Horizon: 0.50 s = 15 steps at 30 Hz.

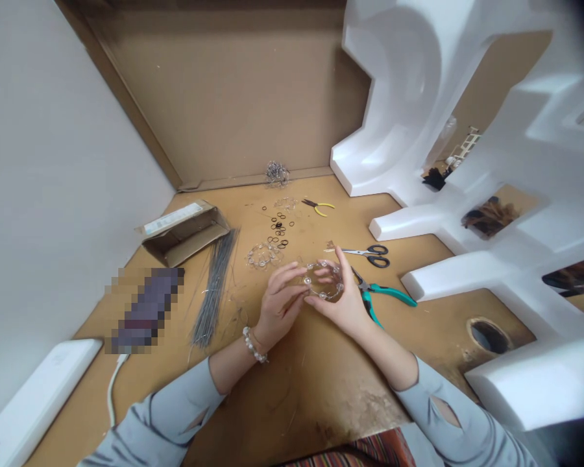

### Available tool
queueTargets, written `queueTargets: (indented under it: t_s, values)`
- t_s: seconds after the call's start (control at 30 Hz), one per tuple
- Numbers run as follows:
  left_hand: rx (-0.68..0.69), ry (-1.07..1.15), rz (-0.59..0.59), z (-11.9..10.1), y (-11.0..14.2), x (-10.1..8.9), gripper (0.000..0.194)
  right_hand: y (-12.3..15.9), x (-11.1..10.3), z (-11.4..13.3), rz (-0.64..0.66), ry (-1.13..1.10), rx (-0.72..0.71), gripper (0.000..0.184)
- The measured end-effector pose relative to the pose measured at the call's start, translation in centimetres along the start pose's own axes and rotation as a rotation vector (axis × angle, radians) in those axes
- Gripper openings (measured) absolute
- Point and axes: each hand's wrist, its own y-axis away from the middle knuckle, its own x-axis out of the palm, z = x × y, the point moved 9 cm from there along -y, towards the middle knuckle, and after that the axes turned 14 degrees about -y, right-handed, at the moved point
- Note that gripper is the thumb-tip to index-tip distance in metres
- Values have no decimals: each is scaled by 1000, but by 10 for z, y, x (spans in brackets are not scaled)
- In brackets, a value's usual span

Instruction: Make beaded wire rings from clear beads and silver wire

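Between my two hands, a little above the table, is a round wire ring with clear beads (323,296). My left hand (282,298) grips its left side with fingers and thumb. On the right side, my right hand (343,298) curls round the same ring, thumb below and forefinger raised. Green-handled pliers (392,293) lie just right of my right hand, their jaws partly behind it. Beyond them rest black-handled scissors (370,253). Another beaded wire ring (261,255) lies on the table beyond my left hand.
A bundle of grey wires (214,292) lies at left beside an open cardboard box (185,237). Several small black rings (278,227), yellow-handled pliers (318,206) and a wire tangle (277,172) lie farther back. White moulded foam (438,279) borders the right; a hole (489,335) pierces the table.
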Motion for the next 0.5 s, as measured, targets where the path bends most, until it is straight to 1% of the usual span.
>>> queueTargets:
  t_s: [0.07,0.2,0.23,0.3,0.4,0.43,0.5]
  values:
    - [-2,44,33,0,0,4,26,-3,-7,-4,-27,71,-1,99]
    - [-138,300,87,9,4,13,49,-7,-17,-2,-25,155,-62,95]
    - [-176,354,112,11,5,17,53,-7,-16,-2,-5,156,-72,95]
    - [-233,423,212,12,10,28,62,-6,-8,-2,63,140,-73,96]
    - [-262,460,362,10,18,42,71,-1,8,-3,163,85,-78,97]
    - [-267,464,387,10,20,45,71,1,13,-2,183,69,-85,97]
    - [-294,470,397,12,21,47,72,3,17,0,197,60,-102,97]
